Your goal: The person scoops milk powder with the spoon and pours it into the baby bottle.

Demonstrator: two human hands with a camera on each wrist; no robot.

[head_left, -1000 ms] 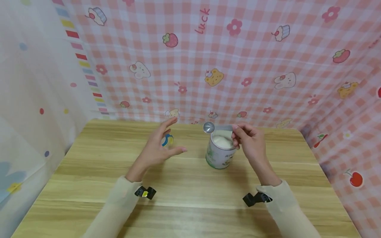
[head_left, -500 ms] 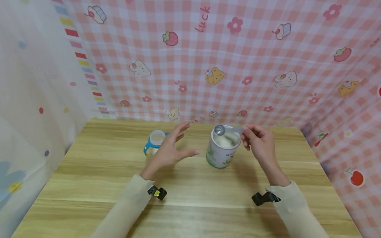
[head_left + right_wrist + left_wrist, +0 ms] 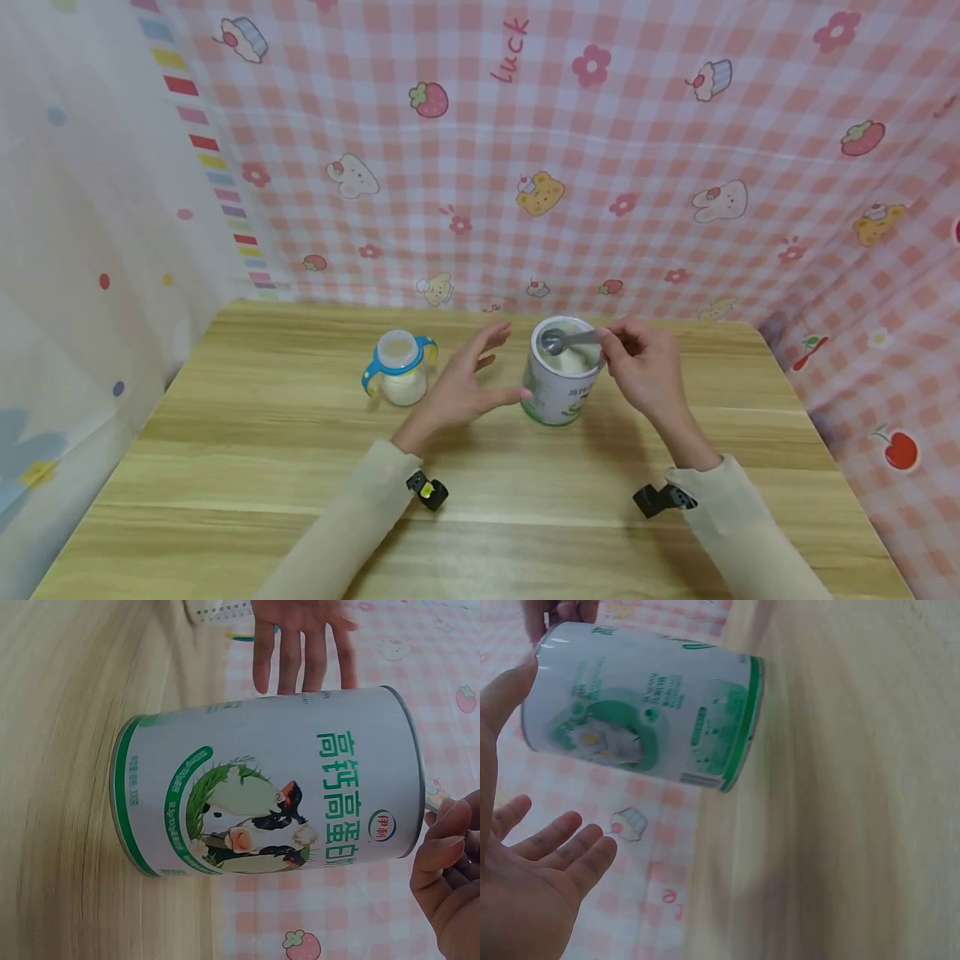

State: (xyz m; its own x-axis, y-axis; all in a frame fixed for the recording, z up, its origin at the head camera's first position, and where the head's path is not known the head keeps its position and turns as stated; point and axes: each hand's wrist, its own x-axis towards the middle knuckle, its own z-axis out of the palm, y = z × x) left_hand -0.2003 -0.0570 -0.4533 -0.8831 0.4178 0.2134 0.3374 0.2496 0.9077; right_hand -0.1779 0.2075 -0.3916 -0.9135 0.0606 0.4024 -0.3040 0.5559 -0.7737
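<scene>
A milk powder can (image 3: 553, 393) stands upright on the table, its top open and pale powder (image 3: 572, 361) inside. My right hand (image 3: 647, 367) pinches the handle end of a grey scoop (image 3: 554, 341), whose round bowl is at the can's mouth, over the powder. Left of the can is my left hand (image 3: 459, 392), fingers spread and thumb apart, the thumb tip at or very near the can's side. In the left wrist view the printed can (image 3: 641, 705) lies beyond the thumb. The right wrist view shows the can's cow picture (image 3: 255, 825), with the scoop mostly hidden.
A baby bottle (image 3: 403, 387) with blue handles and pale contents stands on the wooden table (image 3: 495, 533), left of my left hand. A pink checked cloth (image 3: 480, 167) hangs behind the table's back edge.
My left hand has moved right, away from the bottle and toward the can, uncovering the bottle. The right hand has shifted slightly right, and the scoop bowl has come lower into the can's mouth.
</scene>
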